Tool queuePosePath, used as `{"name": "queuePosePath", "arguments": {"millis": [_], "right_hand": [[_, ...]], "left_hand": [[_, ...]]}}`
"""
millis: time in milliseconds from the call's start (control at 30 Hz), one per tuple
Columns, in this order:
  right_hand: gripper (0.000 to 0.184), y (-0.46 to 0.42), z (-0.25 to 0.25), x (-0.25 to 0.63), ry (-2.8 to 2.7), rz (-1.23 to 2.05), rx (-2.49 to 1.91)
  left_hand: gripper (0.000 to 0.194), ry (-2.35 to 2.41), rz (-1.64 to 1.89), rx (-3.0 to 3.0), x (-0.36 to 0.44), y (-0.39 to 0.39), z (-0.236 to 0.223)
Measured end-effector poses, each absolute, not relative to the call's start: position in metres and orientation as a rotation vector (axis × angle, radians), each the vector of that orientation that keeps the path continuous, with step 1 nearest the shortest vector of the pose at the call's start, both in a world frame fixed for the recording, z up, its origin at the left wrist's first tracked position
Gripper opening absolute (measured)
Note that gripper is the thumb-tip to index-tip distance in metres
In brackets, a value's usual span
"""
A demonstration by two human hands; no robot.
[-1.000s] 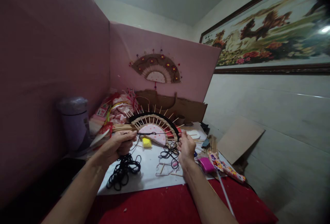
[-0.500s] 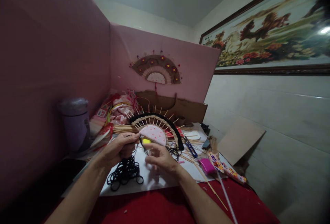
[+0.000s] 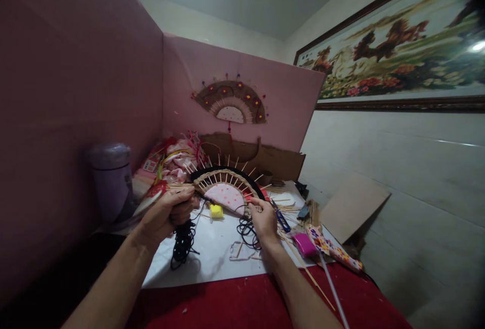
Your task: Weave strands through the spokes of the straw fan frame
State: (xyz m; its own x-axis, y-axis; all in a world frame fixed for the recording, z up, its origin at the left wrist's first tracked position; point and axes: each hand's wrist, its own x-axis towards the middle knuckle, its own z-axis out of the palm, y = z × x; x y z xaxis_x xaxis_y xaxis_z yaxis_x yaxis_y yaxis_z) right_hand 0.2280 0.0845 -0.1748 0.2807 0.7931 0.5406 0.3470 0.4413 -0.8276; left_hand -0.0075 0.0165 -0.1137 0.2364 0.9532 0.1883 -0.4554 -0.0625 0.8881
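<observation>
A fan-shaped piece (image 3: 226,196) with a pink dotted half-disc, radiating sticks and a black woven band lies in front of me. My left hand (image 3: 181,208) is closed on black cord near the fan's left corner, and a bundle of the black cord (image 3: 184,243) hangs below it. At the fan's right corner my right hand (image 3: 264,218) pinches the same cord, with loose loops drooping beside its fingers. Between the hands a stretch of cord runs along the fan's lower edge. A yellow packet (image 3: 215,211) lies just below the fan.
Blue-handled snips (image 3: 280,218), a magenta packet (image 3: 304,244) and a flowered glue gun (image 3: 333,250) lie at right. A purple cup (image 3: 111,182) stands at left. Thin sticks spread over white paper (image 3: 204,268). A finished-looking fan (image 3: 229,102) hangs on the pink board.
My hands have moved apart, the right one going right to the fan's corner, drawing the cord out between them. The cord bundle now hangs from my left hand, and the yellow packet is uncovered.
</observation>
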Motion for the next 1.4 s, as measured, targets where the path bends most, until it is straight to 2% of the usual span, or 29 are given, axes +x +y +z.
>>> {"name": "queuePosePath", "arguments": {"millis": [33,100,233,300,333,400,467,567,700,767,867,967,1033,1133,1200,1267,1300,1400], "right_hand": [[0.024,0.081,-0.172,0.225,-1.371,0.346,-1.126],[0.031,0.071,-0.166,0.215,-1.486,0.467,-0.987],[0.055,0.050,-0.159,0.198,-1.656,1.173,-0.697],[0.070,0.043,-0.160,0.192,-1.672,1.397,-0.593],[0.071,0.041,-0.161,0.189,-1.674,1.457,-0.574],[0.051,0.042,-0.165,0.187,-1.667,1.476,-0.623],[0.030,0.048,-0.168,0.189,-1.628,1.397,-0.736],[0.030,0.061,-0.168,0.199,-1.567,1.129,-0.912],[0.027,0.074,-0.164,0.222,-1.632,0.361,-1.269],[0.022,0.075,-0.162,0.230,-1.666,0.092,-1.508],[0.020,0.072,-0.161,0.234,-1.735,-0.053,-1.772],[0.021,0.067,-0.161,0.228,-1.838,-0.023,-1.613],[0.023,0.063,-0.159,0.220,-1.857,0.144,-1.310],[0.028,0.055,-0.157,0.207,-1.828,0.737,-0.906],[0.048,0.049,-0.158,0.199,-1.820,1.209,-0.738],[0.062,0.044,-0.160,0.194,-1.786,1.531,-0.631],[0.061,0.042,-0.162,0.192,-1.773,1.624,-0.614],[0.031,0.042,-0.166,0.191,-1.778,1.641,-0.687]], "left_hand": [[0.021,0.616,1.250,1.081,-0.006,0.017,-0.114],[0.023,0.638,1.211,1.098,-0.003,0.017,-0.115],[0.025,0.668,1.177,1.116,0.002,0.018,-0.120],[0.025,0.667,1.165,1.111,0.004,0.018,-0.121],[0.024,0.662,1.164,1.107,0.004,0.018,-0.121],[0.024,0.640,1.177,1.097,0.004,0.017,-0.121],[0.025,0.627,1.196,1.085,0.004,0.017,-0.119],[0.026,0.627,1.225,1.062,0.002,0.015,-0.116],[0.023,0.599,1.264,1.040,-0.002,0.015,-0.113],[0.022,0.579,1.277,1.040,-0.003,0.015,-0.113],[0.021,0.584,1.267,1.055,-0.004,0.015,-0.113],[0.023,0.621,1.209,1.069,-0.001,0.015,-0.115],[0.024,0.636,1.182,1.067,0.002,0.015,-0.118],[0.023,0.646,1.167,1.065,0.006,0.016,-0.121],[0.023,0.640,1.163,1.072,0.008,0.017,-0.122],[0.024,0.635,1.166,1.074,0.009,0.017,-0.123],[0.024,0.632,1.169,1.072,0.009,0.017,-0.123],[0.024,0.629,1.180,1.061,0.009,0.017,-0.122]]}}
